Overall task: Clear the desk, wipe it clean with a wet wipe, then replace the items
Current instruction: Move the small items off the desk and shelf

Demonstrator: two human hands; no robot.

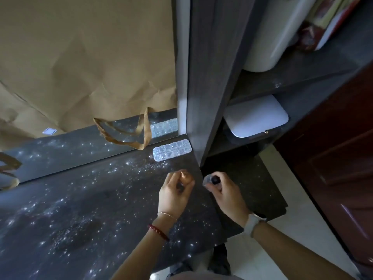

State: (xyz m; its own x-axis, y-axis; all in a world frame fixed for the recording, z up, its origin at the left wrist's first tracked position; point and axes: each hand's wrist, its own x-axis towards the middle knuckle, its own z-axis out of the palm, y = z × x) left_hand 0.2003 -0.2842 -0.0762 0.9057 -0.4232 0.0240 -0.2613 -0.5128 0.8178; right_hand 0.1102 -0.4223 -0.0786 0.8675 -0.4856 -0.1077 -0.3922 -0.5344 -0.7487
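The tabletop (84, 209) is a dark, speckled surface, nearly bare. The one thing lying flat on it is a clear compartment box (172, 150), at the far edge just beside the grey upright panel (207, 77) of the shelving. Taking that box as the landmark: a brown paper bag (80, 57) stands behind and to its left, its ribbon handle (129, 132) drooping down close to the box's left end.

The left hand (175, 194) hovers nearer the person than the box, grip narrow, fingers pinched on something small with a gold-toned tip (184, 174); what it is cannot be told. The right hand (225, 190) is further right of the box, over the lower dark ledge (262, 188), grip closed round a small bottle with a dark cap (212, 180). Both are probably small desk items, and no wet wipe is in view.

Whether this is clearing or replacing cannot be settled from here; the near-bare surface and the box lying squared against the panel suggest items are going back.

If so, to do it well:
- Set each small item upright and close beside the box, so they form one neat group near the panel.
- Lower the bottle straight down and let go only once its base sits flat; a small bottle is likely to tip.
- Keep wrists clear of the ribbon handle, which could snag and drag the bag.
- Avoid nudging the box; it looks light and could slide.
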